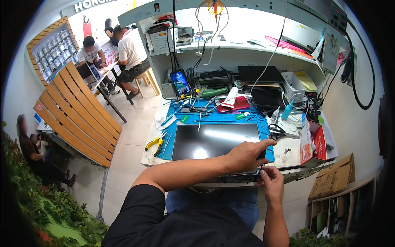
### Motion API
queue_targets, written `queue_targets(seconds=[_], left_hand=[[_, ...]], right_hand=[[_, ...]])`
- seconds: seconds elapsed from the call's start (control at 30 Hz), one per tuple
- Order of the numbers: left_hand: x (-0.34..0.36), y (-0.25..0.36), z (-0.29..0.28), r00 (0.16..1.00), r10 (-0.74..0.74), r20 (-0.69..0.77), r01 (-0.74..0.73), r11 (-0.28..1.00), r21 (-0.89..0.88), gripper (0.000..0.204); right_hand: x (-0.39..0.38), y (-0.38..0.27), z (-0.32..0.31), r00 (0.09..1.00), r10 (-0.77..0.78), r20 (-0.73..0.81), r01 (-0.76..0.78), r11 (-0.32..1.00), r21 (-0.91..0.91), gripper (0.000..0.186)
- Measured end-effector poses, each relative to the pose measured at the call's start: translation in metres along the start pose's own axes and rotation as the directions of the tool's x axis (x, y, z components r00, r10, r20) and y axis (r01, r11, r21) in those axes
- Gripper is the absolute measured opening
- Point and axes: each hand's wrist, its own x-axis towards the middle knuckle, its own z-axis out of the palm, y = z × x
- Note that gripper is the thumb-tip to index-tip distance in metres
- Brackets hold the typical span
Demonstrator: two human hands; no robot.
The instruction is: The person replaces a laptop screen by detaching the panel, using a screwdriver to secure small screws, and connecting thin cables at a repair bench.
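Note:
A dark, glossy laptop screen (197, 144) lies on a blue work mat (166, 153), with bright reflections across it. My left arm crosses over its lower part. My left hand (247, 157) is over the screen's right end, index finger stretched out to the right and the other fingers curled by a small dark thing I cannot make out. Just below, at the desk's front edge, the thumb and fingers of my right hand (272, 180) pinch at the right end of a dark strip-like part (236, 178). What exactly they grip is too small to tell.
Scissors (279, 132) and a red-and-white box (313, 144) are at the right; yellow pliers (154, 145) lie left. Behind are a green-handled screwdriver (214, 92), a lit phone (180, 81) and a teal bottle (288, 110). Cables hang from above. People sit at a far table.

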Motion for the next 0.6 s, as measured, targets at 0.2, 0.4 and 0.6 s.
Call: queue_targets(seconds=[0.2,0.4,0.6], left_hand=[[0.001,0.002,-0.001,1.000,0.001,-0.003,-0.001,1.000,-0.009,0.064],[0.000,0.004,-0.001,1.000,-0.011,0.004,0.011,1.000,-0.027,0.064],[-0.001,0.004,-0.002,1.000,-0.004,0.002,0.004,0.999,-0.033,0.062]], right_hand=[[0.002,0.001,0.000,1.000,-0.001,-0.009,0.001,1.000,0.025,0.017],[0.001,0.004,0.002,1.000,-0.009,-0.025,0.009,1.000,-0.005,0.012],[0.002,0.011,0.003,0.997,-0.052,-0.055,0.050,0.998,-0.043,0.012]])
